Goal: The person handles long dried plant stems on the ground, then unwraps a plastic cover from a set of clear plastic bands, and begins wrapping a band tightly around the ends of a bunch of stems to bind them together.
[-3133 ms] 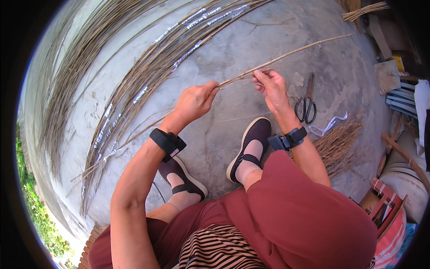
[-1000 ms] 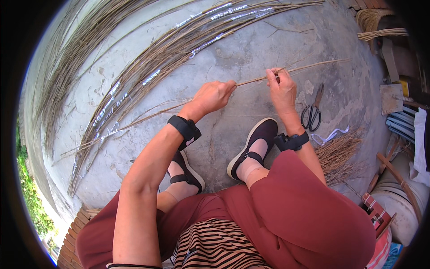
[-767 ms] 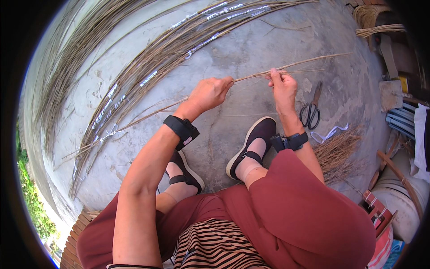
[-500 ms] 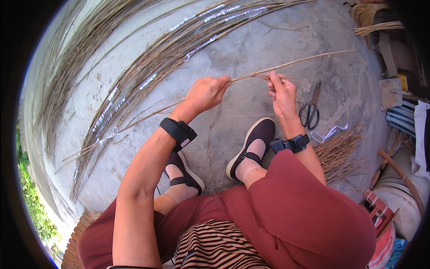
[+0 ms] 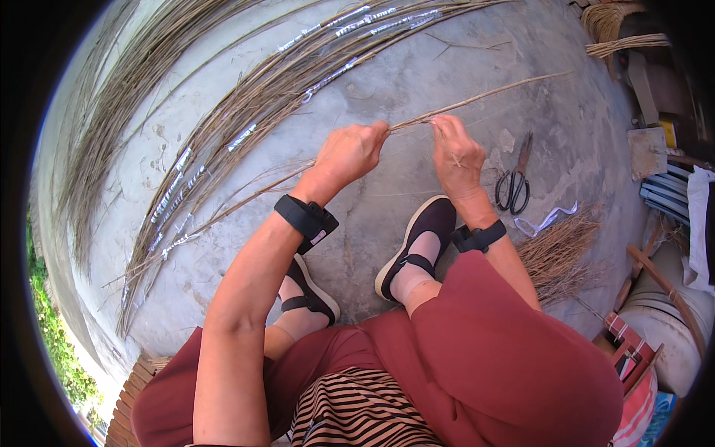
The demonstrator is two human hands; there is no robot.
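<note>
My left hand (image 5: 348, 153) is closed round a thin bundle of long brown twigs (image 5: 491, 91). The bundle slants from the lower left, where white ties (image 5: 177, 240) show on it, up to a bare tip at the right. Just right of that grip, my right hand (image 5: 456, 153) pinches at the bundle with thumb and fingertips, its back turned up. Whether the pinch takes the whole bundle or only a thin side twig is hidden by the fingers.
Black-handled scissors (image 5: 514, 182) lie right of my right hand, near a white strip (image 5: 547, 219) and a heap of short brown twigs (image 5: 558, 257). Long tied twig bundles (image 5: 223, 127) and a loose twig pile (image 5: 112, 119) cover the far left floor. Blue-grey bars (image 5: 666, 197) sit at the right.
My right hand has turned over, from palm side showing to back showing, and moved left along the bundle. The bundle's tip has shifted slightly left and upward. My left hand keeps its grip.
</note>
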